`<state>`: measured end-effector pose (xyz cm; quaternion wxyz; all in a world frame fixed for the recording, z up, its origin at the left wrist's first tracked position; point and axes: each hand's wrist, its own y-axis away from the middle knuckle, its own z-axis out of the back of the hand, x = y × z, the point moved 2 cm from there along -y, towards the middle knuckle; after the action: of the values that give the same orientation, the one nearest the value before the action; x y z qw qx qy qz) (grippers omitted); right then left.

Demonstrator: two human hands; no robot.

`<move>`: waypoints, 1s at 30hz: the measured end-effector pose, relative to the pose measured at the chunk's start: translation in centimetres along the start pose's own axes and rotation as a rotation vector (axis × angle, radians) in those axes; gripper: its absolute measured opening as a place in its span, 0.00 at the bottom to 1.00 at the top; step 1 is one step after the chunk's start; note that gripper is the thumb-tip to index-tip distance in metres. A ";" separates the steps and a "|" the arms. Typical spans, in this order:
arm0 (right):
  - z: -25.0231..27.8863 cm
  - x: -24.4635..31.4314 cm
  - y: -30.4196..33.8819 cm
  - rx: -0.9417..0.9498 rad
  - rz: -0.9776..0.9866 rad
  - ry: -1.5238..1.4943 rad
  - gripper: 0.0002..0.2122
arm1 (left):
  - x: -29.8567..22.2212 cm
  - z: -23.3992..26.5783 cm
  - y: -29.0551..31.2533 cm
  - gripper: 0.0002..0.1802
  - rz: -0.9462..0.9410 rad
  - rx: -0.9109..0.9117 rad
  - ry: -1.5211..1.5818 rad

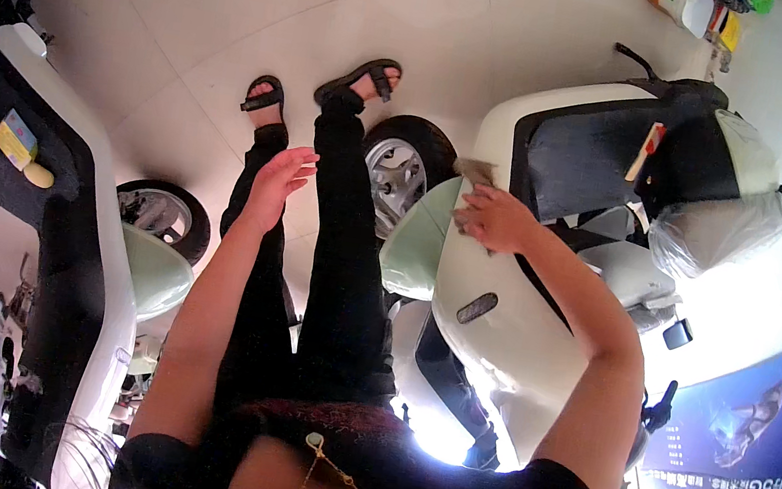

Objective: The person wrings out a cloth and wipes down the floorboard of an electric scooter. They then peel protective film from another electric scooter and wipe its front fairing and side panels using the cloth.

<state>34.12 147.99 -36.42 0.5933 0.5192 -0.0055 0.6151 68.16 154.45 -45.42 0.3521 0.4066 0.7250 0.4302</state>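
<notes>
My right hand is closed on a greyish-brown cloth, pressed against the white body panel of a scooter on my right. Parts of the cloth stick out above and below the fingers. Beside the panel are a pale green fender and a wheel with a silver rim. My left hand hangs in front of my dark trousers, touching no vehicle. Its fingers are loosely stretched and hold nothing.
Another white vehicle with a dark footboard stands at my left, its wheel toward me. Clear plastic wraps the right scooter's seat. A blue poster is at far right. Containers sit on the tiled floor at upper right.
</notes>
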 end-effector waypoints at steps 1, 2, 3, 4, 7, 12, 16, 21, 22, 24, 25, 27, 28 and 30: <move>-0.7 -1.3 -0.7 -0.053 -0.167 -0.109 0.18 | -0.7 -0.3 -0.4 0.16 -0.004 -0.004 -0.016; -1.5 -2.8 -1.0 -0.104 -0.332 -0.222 0.18 | -1.3 -0.6 -0.6 0.16 -0.010 -0.015 -0.028; -2.4 -4.1 -1.2 -0.059 -0.301 -0.191 0.18 | -1.7 -1.1 -0.6 0.16 -0.007 -0.021 -0.028; -3.5 -5.5 -1.5 -0.077 -0.294 -0.193 0.18 | -1.8 -1.6 -0.6 0.16 -0.002 -0.031 -0.028; -5.9 -9.0 -2.4 -0.040 -0.428 -0.307 0.17 | -2.5 -4.0 -1.3 0.16 -0.017 -0.024 -0.049; -10.8 -13.7 -3.5 -0.071 -0.636 -0.447 0.18 | -2.5 -10.6 -4.0 0.16 0.084 0.032 -0.057; -11.2 -16.9 -3.3 -0.183 -0.852 -0.539 0.18 | -4.0 -16.1 -6.6 0.15 0.070 0.107 -0.148; -11.7 -20.1 -1.9 0.070 -1.022 -0.488 0.21 | -4.5 -19.7 -9.5 0.18 0.191 0.165 -0.164; -11.4 -21.1 -0.8 0.056 -1.033 -0.500 0.21 | -4.9 -20.1 -10.0 0.18 0.227 0.151 -0.177; -10.5 -22.7 1.2 0.048 -1.064 -0.666 0.22 | -6.1 -20.4 -11.0 0.18 0.237 0.148 -0.200; -6.5 -23.6 2.3 0.146 -0.982 -0.684 0.23 | -7.3 -19.9 -11.2 0.18 0.236 0.127 -0.237; -10.0 -25.3 4.3 0.139 -1.132 -0.628 0.21 | -7.7 -21.5 -12.3 0.19 0.257 0.147 -0.268; -11.5 -26.3 5.2 0.122 -1.259 -0.552 0.19 | -8.2 -22.0 -12.7 0.19 0.270 0.163 -0.264; -11.4 -28.5 7.0 0.085 -1.342 -0.488 0.19 | -9.5 -21.8 -13.3 0.19 0.283 0.161 -0.282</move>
<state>14.84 132.42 -55.79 0.8049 0.5561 0.2065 -0.0167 49.62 134.62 -47.62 0.3524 0.5872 0.6362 0.3552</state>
